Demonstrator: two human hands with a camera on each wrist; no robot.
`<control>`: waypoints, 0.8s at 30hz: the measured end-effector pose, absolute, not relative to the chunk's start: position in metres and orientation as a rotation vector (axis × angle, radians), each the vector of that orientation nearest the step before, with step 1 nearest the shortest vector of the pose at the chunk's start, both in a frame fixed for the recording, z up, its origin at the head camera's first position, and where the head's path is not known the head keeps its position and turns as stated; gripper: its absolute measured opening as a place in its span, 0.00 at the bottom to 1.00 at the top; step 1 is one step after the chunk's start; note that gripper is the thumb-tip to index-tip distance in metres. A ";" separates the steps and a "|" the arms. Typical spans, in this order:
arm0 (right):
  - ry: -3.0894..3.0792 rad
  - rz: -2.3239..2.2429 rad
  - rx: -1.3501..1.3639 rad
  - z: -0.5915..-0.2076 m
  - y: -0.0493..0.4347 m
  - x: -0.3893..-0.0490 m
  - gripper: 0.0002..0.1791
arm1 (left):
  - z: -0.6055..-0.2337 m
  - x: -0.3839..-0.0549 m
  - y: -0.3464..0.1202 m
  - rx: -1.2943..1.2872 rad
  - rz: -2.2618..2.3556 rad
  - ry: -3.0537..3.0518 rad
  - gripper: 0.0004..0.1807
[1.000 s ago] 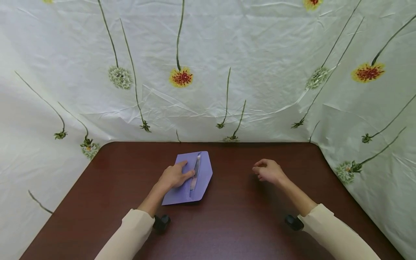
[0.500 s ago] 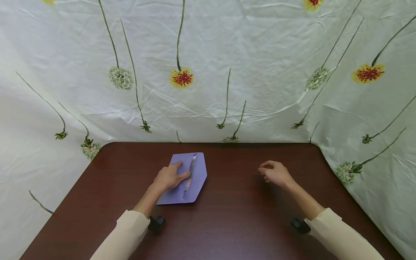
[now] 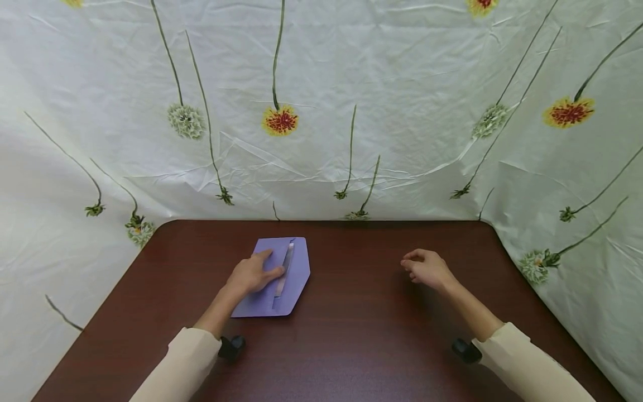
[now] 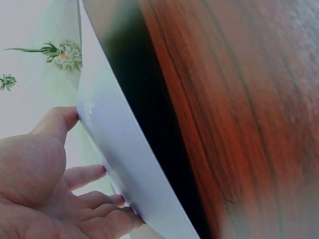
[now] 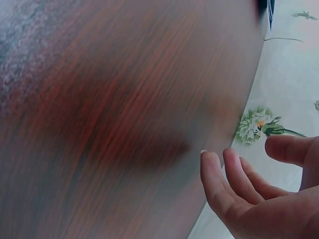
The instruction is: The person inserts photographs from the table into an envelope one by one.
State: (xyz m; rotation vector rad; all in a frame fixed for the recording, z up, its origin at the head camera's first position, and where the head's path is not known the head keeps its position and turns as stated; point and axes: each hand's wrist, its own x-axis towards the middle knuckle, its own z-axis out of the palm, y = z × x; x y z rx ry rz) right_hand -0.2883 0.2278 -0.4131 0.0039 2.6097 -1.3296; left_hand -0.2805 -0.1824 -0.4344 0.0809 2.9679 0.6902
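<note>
A purple envelope lies on the left part of the dark table, its flap spread out toward the right. Through its slit shows a narrow strip of something pale and greyish; what it is I cannot tell. My left hand rests on the envelope with fingers extended and the thumb reaching to the slit. In the left wrist view the fingertips touch the envelope's surface. My right hand hovers over the right side of the table, fingers loosely bent and holding nothing, as the right wrist view confirms.
The reddish-brown wooden table has rounded far corners. White cloth printed with flowers hangs behind it and along both sides. A dark device sits at each wrist, beside the cream sleeves.
The envelope has slid left across the table along with my left hand. My right hand first drew a little to the right, then stayed nearly still.
</note>
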 end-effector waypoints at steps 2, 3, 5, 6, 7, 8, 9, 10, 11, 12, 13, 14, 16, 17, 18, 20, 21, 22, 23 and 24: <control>2.609 -1.333 0.008 -0.413 0.228 -0.288 0.19 | -0.435 -0.281 -0.183 0.087 0.697 2.963 0.39; 2.611 -1.334 0.005 -0.414 0.228 -0.288 0.19 | -0.435 -0.281 -0.183 0.087 0.700 2.959 0.39; 2.612 -1.335 0.009 -0.415 0.228 -0.288 0.19 | -0.435 -0.281 -0.183 0.090 0.698 2.955 0.39; 2.612 -1.336 0.009 -0.415 0.228 -0.289 0.19 | -0.435 -0.281 -0.182 0.091 0.695 2.955 0.39; 2.612 -1.338 0.009 -0.415 0.228 -0.289 0.19 | -0.435 -0.281 -0.182 0.089 0.691 2.956 0.39; 2.615 -1.339 0.007 -0.416 0.228 -0.289 0.19 | -0.435 -0.282 -0.182 0.087 0.686 2.957 0.39; 2.616 -1.341 0.010 -0.416 0.228 -0.289 0.19 | -0.434 -0.282 -0.181 0.087 0.684 2.958 0.39; 2.617 -1.340 0.008 -0.416 0.228 -0.289 0.19 | -0.434 -0.282 -0.181 0.085 0.678 2.958 0.39; 2.617 -1.341 0.007 -0.416 0.228 -0.289 0.19 | -0.433 -0.281 -0.180 0.083 0.674 2.957 0.39; 2.617 -1.343 0.007 -0.416 0.229 -0.289 0.19 | -0.433 -0.281 -0.180 0.079 0.671 2.956 0.40; 2.616 -1.346 0.008 -0.416 0.229 -0.288 0.19 | -0.432 -0.282 -0.180 0.075 0.663 2.955 0.39; 2.617 -1.345 0.008 -0.417 0.229 -0.288 0.19 | -0.432 -0.281 -0.180 0.071 0.656 2.954 0.39; 2.625 -1.332 0.008 -0.417 0.229 -0.288 0.19 | -0.431 -0.281 -0.180 0.061 0.641 2.955 0.38; 2.637 -1.319 0.010 -0.417 0.229 -0.288 0.19 | -0.430 -0.281 -0.181 0.057 0.636 2.955 0.38; 2.654 -1.299 0.006 -0.416 0.230 -0.287 0.20 | -0.429 -0.281 -0.181 0.053 0.630 2.956 0.38; 2.712 -1.232 0.003 -0.416 0.230 -0.287 0.20 | -0.428 -0.281 -0.184 0.052 0.621 2.960 0.37; 2.750 -1.191 0.000 -0.416 0.230 -0.287 0.20 | -0.426 -0.281 -0.185 0.052 0.618 2.962 0.37; 2.786 -1.149 -0.010 -0.416 0.231 -0.287 0.20 | -0.425 -0.281 -0.187 0.058 0.617 2.969 0.37; 2.823 -1.110 -0.020 -0.416 0.231 -0.287 0.20 | -0.424 -0.281 -0.190 0.063 0.617 2.978 0.37; 2.859 -1.075 -0.034 -0.416 0.232 -0.287 0.21 | -0.423 -0.282 -0.192 0.069 0.617 2.991 0.37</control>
